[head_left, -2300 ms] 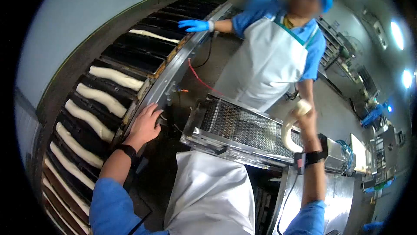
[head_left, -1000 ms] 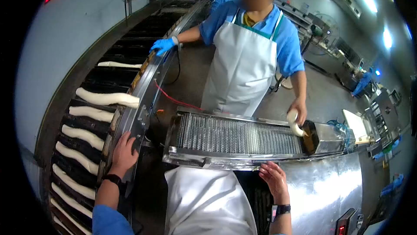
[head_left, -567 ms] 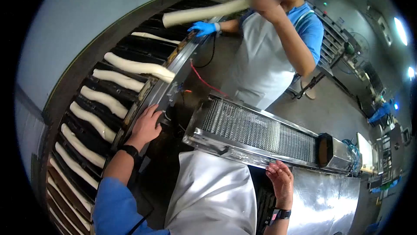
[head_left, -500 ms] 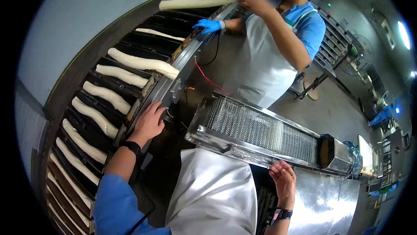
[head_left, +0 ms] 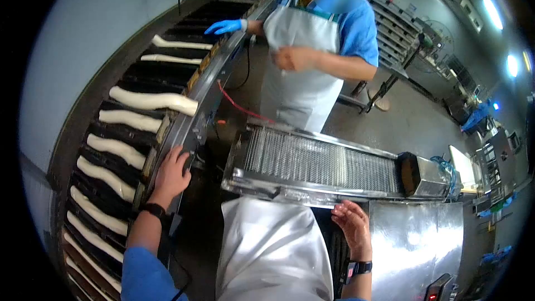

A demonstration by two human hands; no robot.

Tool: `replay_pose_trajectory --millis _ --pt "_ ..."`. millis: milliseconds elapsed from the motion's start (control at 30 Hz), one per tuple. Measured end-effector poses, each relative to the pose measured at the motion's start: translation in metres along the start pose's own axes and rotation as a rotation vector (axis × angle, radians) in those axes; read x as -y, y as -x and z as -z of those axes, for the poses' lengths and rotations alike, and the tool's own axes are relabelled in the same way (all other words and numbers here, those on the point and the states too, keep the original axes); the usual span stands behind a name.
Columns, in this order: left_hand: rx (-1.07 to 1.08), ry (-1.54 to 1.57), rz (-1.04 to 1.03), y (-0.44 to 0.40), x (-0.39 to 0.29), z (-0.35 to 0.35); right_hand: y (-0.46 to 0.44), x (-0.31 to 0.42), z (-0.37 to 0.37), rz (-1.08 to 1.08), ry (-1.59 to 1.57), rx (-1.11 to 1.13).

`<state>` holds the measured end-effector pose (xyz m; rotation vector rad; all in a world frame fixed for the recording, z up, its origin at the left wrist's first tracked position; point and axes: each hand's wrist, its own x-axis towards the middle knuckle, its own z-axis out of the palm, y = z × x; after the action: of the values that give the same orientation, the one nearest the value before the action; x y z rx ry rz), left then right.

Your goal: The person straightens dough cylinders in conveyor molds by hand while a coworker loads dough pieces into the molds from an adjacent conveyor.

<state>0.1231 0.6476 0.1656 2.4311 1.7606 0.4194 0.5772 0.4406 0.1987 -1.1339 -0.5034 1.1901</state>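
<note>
Dough strips: a row of pale lengths, dough by their look, on the left; the nearer ones lie one per dark slot, running across the line.
Overhanging strip (head_left: 153, 100): the longest-looking of those beyond the left hand; its right end lies across the metal rail (head_left: 217, 70), the rest over the dark trays (head_left: 159, 72).
Far strips: two thinner pieces, upper (head_left: 181, 43) and lower (head_left: 171, 59), well beyond the overhanging one.
Left hand (head_left: 173, 175): palm down on the rail, fingers apart, nothing seen in its grasp; the nearer strips lie just to its left.
Right hand (head_left: 352, 226): fingers loosely curled and close together, no item seen in it; beside the near edge of the mesh conveyor (head_left: 320, 162), contact uncertain.
Co-worker's gloved hand (head_left: 225, 26): far left, spread above or on the rail; cannot tell which.
Co-worker's bare hand (head_left: 295, 59): blurred, in front of a white apron (head_left: 304, 86); contents, if any, not readable.
Handling, judged: soft, limp, fairly light, likely to stretch or dent; smooth, perhaps slightly tacky.
Hold, judged: both ends, or one end with support under the middle; the overhanging end seems easiest to reach.
</note>
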Motion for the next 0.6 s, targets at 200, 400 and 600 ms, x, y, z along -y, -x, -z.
replay_pose_trajectory --millis 200,400,600 --pt "-0.052 0.130 0.026 0.001 0.012 -0.018 -0.008 -0.001 -0.005 0.007 0.019 0.039" --pt "-0.518 0.495 0.157 -0.043 0.019 0.012 -0.016 0.001 -0.009 -0.052 0.027 -0.045" --pt "-0.758 0.938 0.732 -0.126 0.077 0.030 -0.019 -0.004 -0.004 -0.059 0.035 -0.052"
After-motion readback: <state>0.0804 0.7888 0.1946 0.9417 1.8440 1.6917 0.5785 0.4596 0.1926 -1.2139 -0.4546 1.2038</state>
